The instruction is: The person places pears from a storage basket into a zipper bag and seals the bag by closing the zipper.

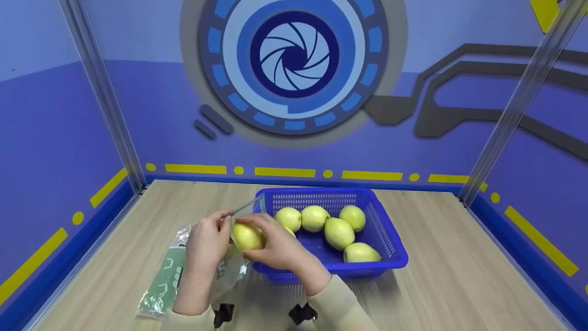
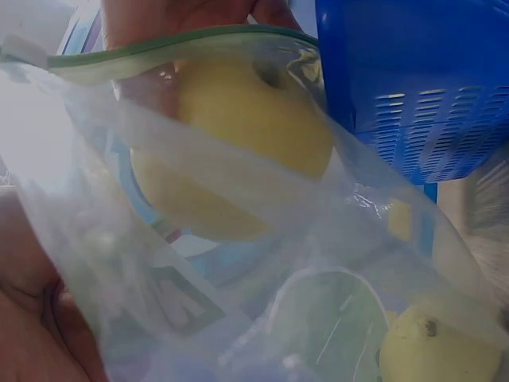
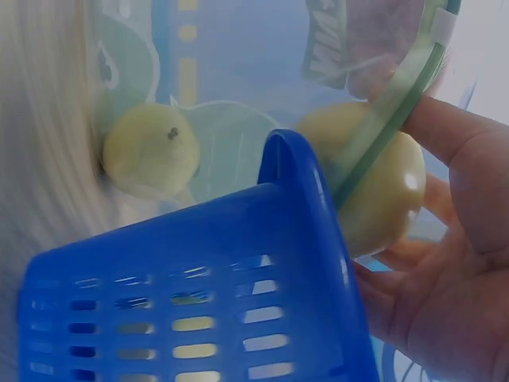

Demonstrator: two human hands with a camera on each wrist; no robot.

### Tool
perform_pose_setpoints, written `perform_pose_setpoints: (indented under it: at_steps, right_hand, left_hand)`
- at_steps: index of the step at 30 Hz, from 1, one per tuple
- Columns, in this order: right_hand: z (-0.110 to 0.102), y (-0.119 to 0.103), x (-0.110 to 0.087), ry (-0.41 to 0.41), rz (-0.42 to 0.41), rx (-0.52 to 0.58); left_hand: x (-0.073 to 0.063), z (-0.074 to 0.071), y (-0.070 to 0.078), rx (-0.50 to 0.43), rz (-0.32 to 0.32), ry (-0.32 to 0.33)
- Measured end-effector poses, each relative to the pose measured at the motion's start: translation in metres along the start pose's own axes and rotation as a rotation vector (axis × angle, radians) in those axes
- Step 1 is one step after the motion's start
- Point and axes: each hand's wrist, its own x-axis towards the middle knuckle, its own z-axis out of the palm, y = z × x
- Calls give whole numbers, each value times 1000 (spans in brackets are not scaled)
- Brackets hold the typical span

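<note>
A yellow-green pear (image 1: pixel 248 236) sits at the mouth of a clear zip bag (image 2: pixel 183 318), partly behind the bag's film in the left wrist view. My right hand (image 1: pixel 278 243) grips this pear between thumb and fingers. My left hand (image 1: pixel 206 239) pinches the bag's top edge, beside the green zip strip (image 3: pixel 394 119). Low in the bag lies another pear (image 3: pixel 151 151). The bag hangs against the near left corner of a blue plastic basket (image 1: pixel 399 259). Several more pears (image 1: pixel 340 233) lie in that basket.
Flat on the table left of my left forearm lies a green-printed clear plastic packet (image 1: pixel 158 287). The wooden table (image 1: pixel 459 276) is bounded by blue panels (image 1: pixel 151 115) at the back and sides, with metal posts (image 1: pixel 510 110) at the corners.
</note>
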Motion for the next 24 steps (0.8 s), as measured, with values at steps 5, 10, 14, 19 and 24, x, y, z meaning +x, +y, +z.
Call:
perform_pose_setpoints:
  at_steps: [5, 10, 14, 19, 24]
  right_hand:
    - [0, -1, 4, -54, -16, -18]
    - [1, -1, 7, -85, -34, -24]
    - [3, -1, 6, -110, -20, -22]
    - [6, 2, 4, -132, 16, 9]
    - [6, 4, -1, -114, 25, 32]
  left_hand:
    - [0, 1, 0, 21, 21, 24]
    - [0, 1, 0, 30, 27, 37]
    - [0, 1, -1, 10, 20, 24]
    - [-1, 2, -2, 2, 45, 30]
    - [0, 3, -2, 9, 79, 52]
